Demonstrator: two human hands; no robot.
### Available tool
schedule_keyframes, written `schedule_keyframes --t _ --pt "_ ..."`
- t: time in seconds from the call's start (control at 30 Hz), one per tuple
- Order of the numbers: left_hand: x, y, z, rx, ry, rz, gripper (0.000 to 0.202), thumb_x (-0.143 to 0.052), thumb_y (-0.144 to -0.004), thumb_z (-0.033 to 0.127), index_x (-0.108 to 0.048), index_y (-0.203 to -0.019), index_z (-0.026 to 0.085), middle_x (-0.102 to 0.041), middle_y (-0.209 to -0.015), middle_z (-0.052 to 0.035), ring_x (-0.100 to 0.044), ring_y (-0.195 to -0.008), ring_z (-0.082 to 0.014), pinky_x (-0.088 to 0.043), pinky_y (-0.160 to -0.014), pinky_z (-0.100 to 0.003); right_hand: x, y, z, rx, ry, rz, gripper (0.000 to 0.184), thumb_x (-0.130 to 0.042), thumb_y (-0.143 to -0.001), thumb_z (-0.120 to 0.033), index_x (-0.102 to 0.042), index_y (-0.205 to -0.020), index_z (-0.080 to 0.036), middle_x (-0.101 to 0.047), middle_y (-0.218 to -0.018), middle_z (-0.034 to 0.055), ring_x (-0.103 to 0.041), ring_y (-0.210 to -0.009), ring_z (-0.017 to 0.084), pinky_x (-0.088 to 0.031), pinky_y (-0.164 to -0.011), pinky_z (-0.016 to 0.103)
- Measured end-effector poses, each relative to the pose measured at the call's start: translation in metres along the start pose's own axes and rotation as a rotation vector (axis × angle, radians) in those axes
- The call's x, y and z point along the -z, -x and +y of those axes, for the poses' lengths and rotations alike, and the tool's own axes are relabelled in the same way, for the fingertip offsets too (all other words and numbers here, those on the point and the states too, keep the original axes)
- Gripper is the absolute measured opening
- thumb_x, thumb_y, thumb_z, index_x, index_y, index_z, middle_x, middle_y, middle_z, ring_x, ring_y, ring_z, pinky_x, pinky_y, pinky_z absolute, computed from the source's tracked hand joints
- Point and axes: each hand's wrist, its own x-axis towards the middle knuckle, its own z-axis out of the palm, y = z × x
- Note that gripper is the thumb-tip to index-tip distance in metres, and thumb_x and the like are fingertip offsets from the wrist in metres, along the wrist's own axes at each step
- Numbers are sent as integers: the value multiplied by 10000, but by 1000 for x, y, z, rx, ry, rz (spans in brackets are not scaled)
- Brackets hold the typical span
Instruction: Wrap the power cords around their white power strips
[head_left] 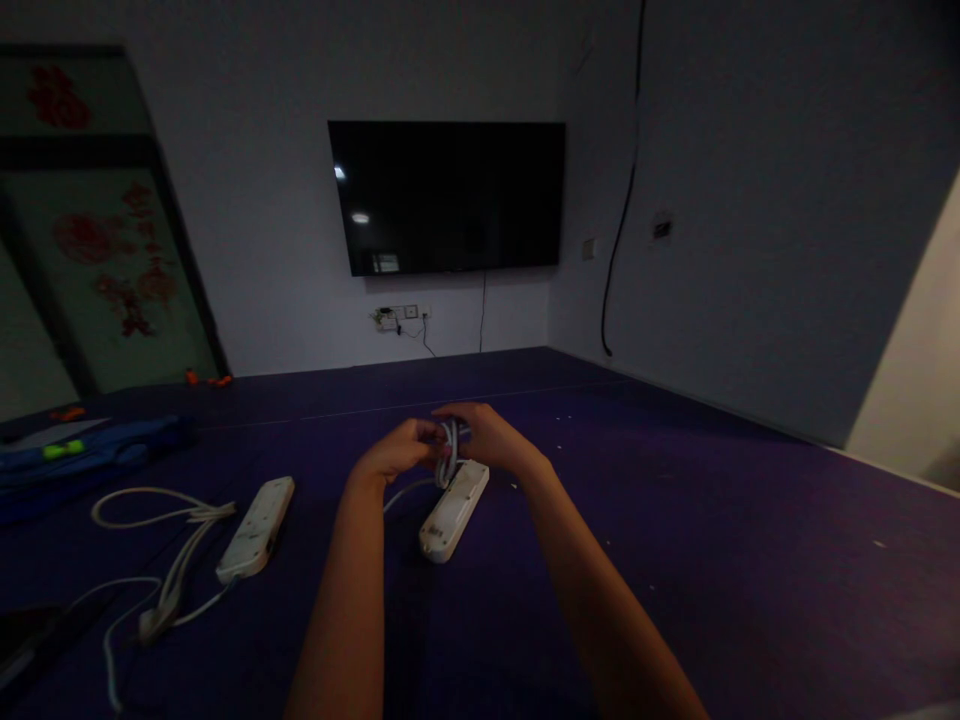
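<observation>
In the head view a bundle of white power cord (448,458) is gathered in loops between my two hands. My left hand (405,448) grips it from the left, fingers curled against the loops. From the right, my right hand (484,432) bends over the top of the bundle with its fingers closed on it. Just below lies a white power strip (454,512), slanted on the purple surface. A stretch of the cord trails off to the left behind my left wrist. The fingertips are partly hidden by the cord and the dim light.
To the left lies a second white power strip (257,530) with its tied cord (180,560) and plug. Blue cloth (142,440) lies at the far left. A television (450,200) hangs on the back wall above several sockets. Small white scraps dot the purple floor (712,560).
</observation>
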Motion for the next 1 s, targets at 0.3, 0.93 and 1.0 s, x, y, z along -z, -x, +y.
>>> schedule_keyframes --t 0.3,0.93,1.0 --pt "14 8 -6 6 169 57 322 -793 -533 231 -621 -786 132 -636 -734 -8 -587 -659 -124 -474 -684 -292 9 6 6 -103 0 8 641 -731 -648 -209 -531 -1257 -187 -573 -1253 119 -511 -1181 244 -362 -1014 413" --pt "26 20 -11 -117 219 -124 359 -760 -613 288 -644 -905 115 -679 -788 -67 -623 -674 -148 -475 -691 -283 22 14 18 -251 -347 -88 389 -645 -780 -262 -589 -1153 -163 -604 -1191 102 -552 -1096 179 -427 -943 331" --pt "26 20 -11 -121 223 -130 360 -759 -612 298 -646 -901 116 -678 -782 -66 -626 -684 -153 -474 -690 -281 22 13 19 -242 -358 -64 375 -672 -751 -275 -613 -1096 -142 -639 -1105 104 -585 -1011 173 -443 -890 313"
